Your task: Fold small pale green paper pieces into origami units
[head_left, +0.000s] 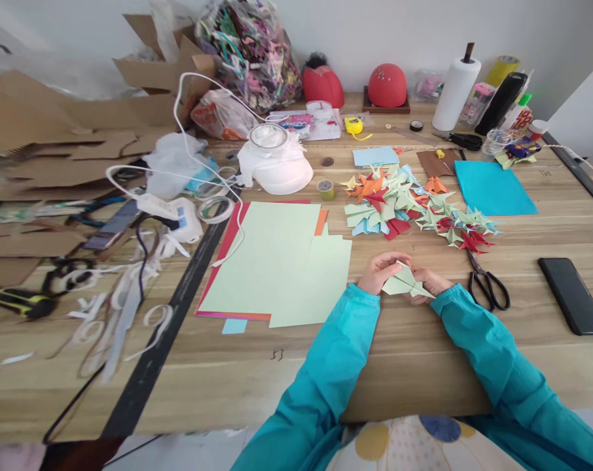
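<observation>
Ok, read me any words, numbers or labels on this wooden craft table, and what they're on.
Dark pen mark on the wooden table: possibly "53", unsure.
Labels on the bottles beside the white paper-towel roll: too small.
Pale green folded paper in left hand and right hand: blank.

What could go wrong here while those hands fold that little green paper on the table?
The green paper piece is pinched between the left hand and right hand; a crooked crease could spoil it. The black scissors lie close beside the right sleeve; a sweep of that arm might knock them. The pile of folded paper figures sits just ahead and could get scattered.
</observation>
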The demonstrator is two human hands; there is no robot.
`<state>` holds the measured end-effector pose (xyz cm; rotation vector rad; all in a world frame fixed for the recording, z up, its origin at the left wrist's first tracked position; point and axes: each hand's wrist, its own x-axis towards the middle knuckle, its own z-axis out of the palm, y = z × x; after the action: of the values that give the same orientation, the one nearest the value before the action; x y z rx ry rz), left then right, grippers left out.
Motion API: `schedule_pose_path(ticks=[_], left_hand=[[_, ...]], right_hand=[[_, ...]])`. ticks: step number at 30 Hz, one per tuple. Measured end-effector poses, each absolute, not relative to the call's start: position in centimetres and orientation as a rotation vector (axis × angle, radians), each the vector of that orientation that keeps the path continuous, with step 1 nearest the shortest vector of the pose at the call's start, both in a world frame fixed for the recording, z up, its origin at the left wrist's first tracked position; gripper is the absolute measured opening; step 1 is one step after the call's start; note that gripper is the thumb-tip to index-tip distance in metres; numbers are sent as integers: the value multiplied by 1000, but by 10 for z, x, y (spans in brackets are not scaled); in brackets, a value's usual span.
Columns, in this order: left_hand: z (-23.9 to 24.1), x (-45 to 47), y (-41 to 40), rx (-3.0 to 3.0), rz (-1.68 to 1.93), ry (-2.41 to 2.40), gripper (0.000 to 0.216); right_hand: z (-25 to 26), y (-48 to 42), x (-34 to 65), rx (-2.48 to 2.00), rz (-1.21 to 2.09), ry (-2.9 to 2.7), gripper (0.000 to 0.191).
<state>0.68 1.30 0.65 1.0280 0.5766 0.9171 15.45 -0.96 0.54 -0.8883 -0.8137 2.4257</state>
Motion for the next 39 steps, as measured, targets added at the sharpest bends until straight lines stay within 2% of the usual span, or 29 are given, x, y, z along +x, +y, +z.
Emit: schedule_pose_path(ticks=[8, 15, 22, 29, 39], left_hand=[[14, 6, 13, 1155, 962, 533, 15], [12, 6, 14, 1096, 917, 557, 23], [5, 8, 15, 875, 1019, 597, 28], [1, 10, 16, 972, 1039, 654, 22], [4, 9, 15, 1046, 991, 692, 29]], right_hand=[[2, -9, 154, -918, 2415, -807, 8], [7, -11, 153, -861, 2398, -828, 11], [12, -10, 155, -837, 2418, -810, 10], [11, -10, 153, -807, 2416, -806, 12], [13, -10, 152, -818, 2414, -811, 12]])
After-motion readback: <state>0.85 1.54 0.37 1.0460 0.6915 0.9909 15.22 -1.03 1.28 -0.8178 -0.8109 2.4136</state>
